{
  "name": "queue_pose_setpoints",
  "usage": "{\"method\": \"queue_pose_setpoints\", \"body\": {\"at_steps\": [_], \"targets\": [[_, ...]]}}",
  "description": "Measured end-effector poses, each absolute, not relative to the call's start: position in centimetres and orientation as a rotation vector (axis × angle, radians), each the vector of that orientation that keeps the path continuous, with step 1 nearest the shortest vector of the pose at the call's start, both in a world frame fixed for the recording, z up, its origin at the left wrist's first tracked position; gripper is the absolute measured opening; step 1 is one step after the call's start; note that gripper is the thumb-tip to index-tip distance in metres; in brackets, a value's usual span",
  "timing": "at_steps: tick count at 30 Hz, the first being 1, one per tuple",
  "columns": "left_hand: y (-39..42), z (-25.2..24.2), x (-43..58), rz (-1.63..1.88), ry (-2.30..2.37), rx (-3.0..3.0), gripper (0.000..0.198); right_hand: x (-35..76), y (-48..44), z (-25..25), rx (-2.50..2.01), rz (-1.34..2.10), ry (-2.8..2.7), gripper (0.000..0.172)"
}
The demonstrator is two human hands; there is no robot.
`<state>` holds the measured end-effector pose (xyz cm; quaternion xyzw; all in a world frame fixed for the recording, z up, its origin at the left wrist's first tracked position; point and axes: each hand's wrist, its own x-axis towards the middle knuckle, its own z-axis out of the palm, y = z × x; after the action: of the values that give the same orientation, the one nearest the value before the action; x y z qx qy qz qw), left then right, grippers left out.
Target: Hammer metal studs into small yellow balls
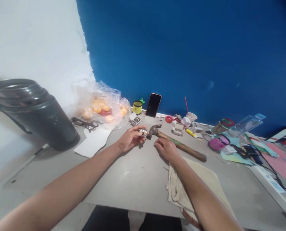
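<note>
Pinched in the fingers of my left hand (130, 138) is a small shiny silver metal piece (143, 132), held just above the table; its exact kind is too small to make out. My right hand (167, 149) rests on the table with its fingers loosely curled in, and I see nothing in them. Just beyond it lies a claw hammer (178, 143) with a worn wooden handle, its head close to the silver piece. A folded cream cloth (202, 175) lies under my right forearm. Behind my left hand sits a small open box (135, 120) with shiny bits inside.
A large dark flask (39, 118) stands at the left, near eyeglasses (85, 123), white paper (93, 141) and a plastic bag (104, 107) of orange-yellow items. A phone (154, 105) leans against the wall. Paper cup (191, 116), plastic bottle (247, 125) and power strip (273, 183) are to the right.
</note>
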<state>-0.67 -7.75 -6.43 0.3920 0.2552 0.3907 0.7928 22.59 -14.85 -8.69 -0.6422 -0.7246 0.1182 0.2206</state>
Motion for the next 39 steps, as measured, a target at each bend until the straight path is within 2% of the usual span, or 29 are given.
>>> {"method": "queue_pose_setpoints", "body": {"at_steps": [6, 19, 24, 30, 36, 39], "targets": [[-7.66, -6.54, -0.73, 0.849, 0.563, 0.838, 0.034, 22.55, -14.88, -8.68, -1.792, 0.335, -2.013, 0.018], [-7.58, -6.45, -0.83, 0.852, 0.584, 0.803, 0.029, 22.65, -14.93, -8.83, -1.769, 0.331, -2.022, 0.018], [-7.35, -6.69, -0.87, 0.862, 0.555, 0.775, 0.033, 22.66, -14.94, -8.8, -1.77, 0.341, -2.02, 0.017], [-7.62, -6.32, -0.79, 0.888, 0.604, 0.793, 0.024, 22.54, -15.0, -8.65, -1.776, 0.339, -2.015, 0.017], [-7.67, -6.07, -0.76, 0.908, 0.624, 0.819, 0.025, 22.52, -14.97, -8.61, -1.763, 0.347, -2.021, 0.017], [-7.54, -6.14, -0.73, 0.909, 0.622, 0.775, 0.032, 22.54, -14.94, -8.67, -1.753, 0.345, -2.019, 0.018]]}}
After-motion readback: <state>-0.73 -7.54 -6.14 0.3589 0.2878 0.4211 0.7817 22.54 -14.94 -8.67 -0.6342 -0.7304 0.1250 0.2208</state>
